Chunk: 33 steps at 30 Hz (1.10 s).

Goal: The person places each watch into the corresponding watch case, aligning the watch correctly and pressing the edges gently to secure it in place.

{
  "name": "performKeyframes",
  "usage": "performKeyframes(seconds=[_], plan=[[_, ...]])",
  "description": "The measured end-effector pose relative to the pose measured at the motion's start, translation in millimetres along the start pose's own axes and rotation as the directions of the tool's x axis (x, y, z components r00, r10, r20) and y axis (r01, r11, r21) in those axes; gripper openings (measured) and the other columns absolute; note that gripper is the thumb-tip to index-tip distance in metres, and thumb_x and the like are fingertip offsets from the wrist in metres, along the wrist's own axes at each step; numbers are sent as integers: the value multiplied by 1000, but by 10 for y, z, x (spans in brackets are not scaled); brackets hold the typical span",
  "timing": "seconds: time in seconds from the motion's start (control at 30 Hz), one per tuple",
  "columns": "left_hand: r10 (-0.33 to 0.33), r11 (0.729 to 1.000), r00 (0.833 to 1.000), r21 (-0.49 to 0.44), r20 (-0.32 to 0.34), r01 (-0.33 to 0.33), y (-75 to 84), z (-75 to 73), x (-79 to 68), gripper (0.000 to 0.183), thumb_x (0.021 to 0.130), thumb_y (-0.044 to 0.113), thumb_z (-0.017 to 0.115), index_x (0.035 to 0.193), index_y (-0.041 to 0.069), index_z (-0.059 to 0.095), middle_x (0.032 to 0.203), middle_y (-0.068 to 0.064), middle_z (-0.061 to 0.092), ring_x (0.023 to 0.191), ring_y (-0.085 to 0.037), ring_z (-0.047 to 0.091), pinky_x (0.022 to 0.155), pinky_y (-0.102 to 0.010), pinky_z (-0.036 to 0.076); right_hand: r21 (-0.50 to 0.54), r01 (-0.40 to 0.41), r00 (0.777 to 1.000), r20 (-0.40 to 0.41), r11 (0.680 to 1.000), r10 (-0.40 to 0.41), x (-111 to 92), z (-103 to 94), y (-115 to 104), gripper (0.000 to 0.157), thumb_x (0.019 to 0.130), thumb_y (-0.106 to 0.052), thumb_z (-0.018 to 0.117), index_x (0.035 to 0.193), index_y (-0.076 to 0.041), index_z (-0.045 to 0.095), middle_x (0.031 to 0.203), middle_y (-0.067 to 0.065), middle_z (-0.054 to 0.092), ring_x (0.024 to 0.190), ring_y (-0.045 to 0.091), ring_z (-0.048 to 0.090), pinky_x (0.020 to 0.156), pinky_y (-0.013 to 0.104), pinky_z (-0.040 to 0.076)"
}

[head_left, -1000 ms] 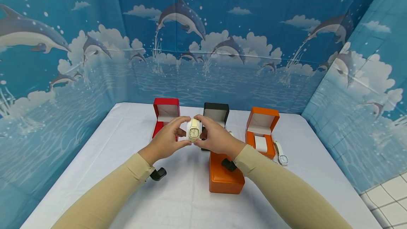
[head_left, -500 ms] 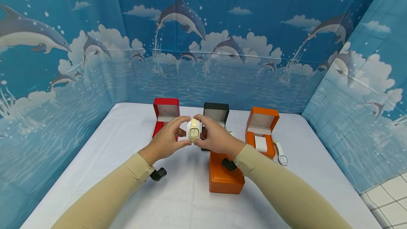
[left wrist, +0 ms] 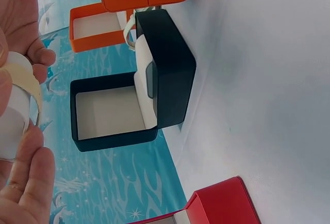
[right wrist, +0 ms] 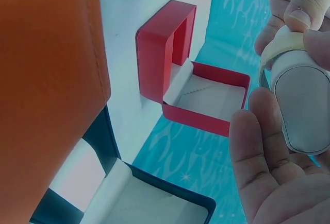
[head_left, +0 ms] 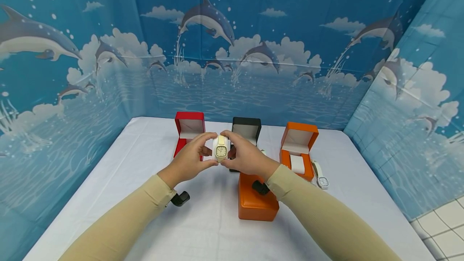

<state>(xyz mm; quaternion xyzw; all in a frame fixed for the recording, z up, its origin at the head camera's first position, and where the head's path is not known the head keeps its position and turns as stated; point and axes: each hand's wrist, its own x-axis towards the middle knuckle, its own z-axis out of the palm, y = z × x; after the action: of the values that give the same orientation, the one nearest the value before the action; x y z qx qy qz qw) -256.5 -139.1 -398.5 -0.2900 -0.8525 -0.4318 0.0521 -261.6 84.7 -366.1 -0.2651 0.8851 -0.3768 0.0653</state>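
Held up between both hands is a watch (head_left: 221,151) with a cream strap and a squarish face turned toward me. Its strap goes round a white watch cushion (right wrist: 303,110). On one side my left hand (head_left: 192,156) pinches watch and cushion between fingers and thumb; my right hand (head_left: 250,155) does the same on the other. In both wrist views the cushion's flat, rounded end shows and the pale strap (left wrist: 23,78) bulges away from it. The dial is hidden there. Behind the hands stands an open black watch box (left wrist: 167,69), partly covered in the head view.
An open red watch box (head_left: 190,117) stands behind my left hand. To the right is an open orange box (head_left: 307,128) with a white cushion (head_left: 297,164) inside. A white watch (head_left: 322,181) lies beside it. A closed orange box (head_left: 257,208) sits below my right wrist.
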Motion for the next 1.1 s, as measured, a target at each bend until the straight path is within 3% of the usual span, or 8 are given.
performKeyframes(seconds=[1.1], plan=[[20,1000,1000,7,9,-20,-36,-13,8,80,88,7,86,155,17,45,153,-3,51,104,-13,74,90,-27,63,-31,10,1000,12,999,-9,25,1,-9,77,89,-11,85,154,-17,44,125,4,59,94,22,62,79,29,61]])
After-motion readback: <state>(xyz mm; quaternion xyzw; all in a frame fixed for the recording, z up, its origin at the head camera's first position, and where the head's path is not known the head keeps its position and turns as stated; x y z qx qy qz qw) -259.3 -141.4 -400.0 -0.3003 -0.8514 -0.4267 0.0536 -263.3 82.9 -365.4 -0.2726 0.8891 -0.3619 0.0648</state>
